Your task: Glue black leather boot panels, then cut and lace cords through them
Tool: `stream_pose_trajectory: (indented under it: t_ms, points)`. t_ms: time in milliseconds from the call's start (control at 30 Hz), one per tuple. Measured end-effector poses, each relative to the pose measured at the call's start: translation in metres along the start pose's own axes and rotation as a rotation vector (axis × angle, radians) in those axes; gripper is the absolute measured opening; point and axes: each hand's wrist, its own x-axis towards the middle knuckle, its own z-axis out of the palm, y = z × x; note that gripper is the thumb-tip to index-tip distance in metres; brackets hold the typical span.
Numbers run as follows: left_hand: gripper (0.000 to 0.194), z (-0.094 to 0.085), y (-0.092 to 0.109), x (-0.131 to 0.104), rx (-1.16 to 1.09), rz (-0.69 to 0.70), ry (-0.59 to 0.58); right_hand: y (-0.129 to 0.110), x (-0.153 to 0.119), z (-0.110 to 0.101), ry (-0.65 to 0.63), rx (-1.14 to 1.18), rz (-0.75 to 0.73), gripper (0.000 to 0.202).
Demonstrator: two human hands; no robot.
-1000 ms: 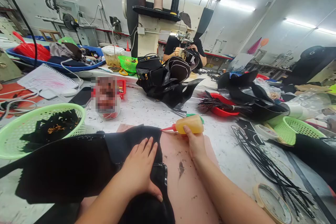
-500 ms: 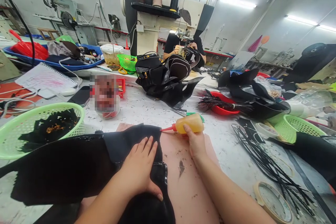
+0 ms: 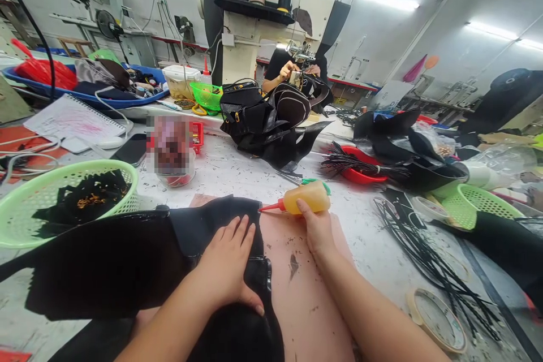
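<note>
A large black piece of material (image 3: 106,271) lies over a pink board (image 3: 305,300) on the worktable. My left hand (image 3: 227,263) rests flat on it, fingers spread. On the right, my right hand (image 3: 316,229) is wrapped round a bottle of yellowish liquid (image 3: 307,198). The bottle is tipped sideways, and its red nozzle (image 3: 272,206) points left, its tip at the black material's upper right corner. A shiny strip shows along the material's edge to the right of my left hand.
Green baskets (image 3: 131,186) stand left and right. A tape roll (image 3: 436,319) and black cords (image 3: 428,260) lie at right. Behind are black pieces (image 3: 271,124), a red bowl (image 3: 360,167) and a sewing machine (image 3: 241,39), with a person's hands (image 3: 291,70) at work.
The view has shifted slightly. Both my hands keep nearly the same places, and the nozzle tip remains at the material's corner. The other person's hand has risen a little.
</note>
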Motion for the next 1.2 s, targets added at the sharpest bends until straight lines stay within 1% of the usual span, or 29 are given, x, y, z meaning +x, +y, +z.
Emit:
stream_pose_trajectory:
  t_ms: [133, 400, 700, 833, 933, 1033, 1200]
  points:
    - [0.133, 0.003, -0.001, 0.000, 0.020, 0.008, 0.013, -0.002, -0.002, 0.001, -0.005, -0.001, 0.004, 0.045]
    - [0.134, 0.009, -0.004, 0.001, 0.015, 0.022, 0.028, -0.006, -0.007, 0.001, -0.030, -0.003, 0.025, 0.052]
    - [0.133, 0.009, -0.002, 0.002, 0.024, 0.029, 0.027, -0.004, -0.015, -0.008, -0.068, -0.002, 0.028, 0.045]
    - [0.133, 0.011, -0.003, 0.002, 0.030, 0.033, 0.033, -0.007, -0.021, -0.012, -0.081, 0.007, 0.030, 0.046]
    - [0.134, 0.012, -0.003, 0.003, 0.032, 0.040, 0.044, -0.008, -0.026, -0.016, -0.067, 0.000, 0.027, 0.047]
    - [0.133, 0.013, -0.003, 0.003, 0.034, 0.047, 0.050, -0.009, -0.031, -0.019, -0.045, 0.000, 0.060, 0.050]
    - [0.134, 0.015, -0.004, 0.002, 0.034, 0.056, 0.056, -0.009, -0.039, -0.025, -0.042, -0.012, 0.109, 0.050]
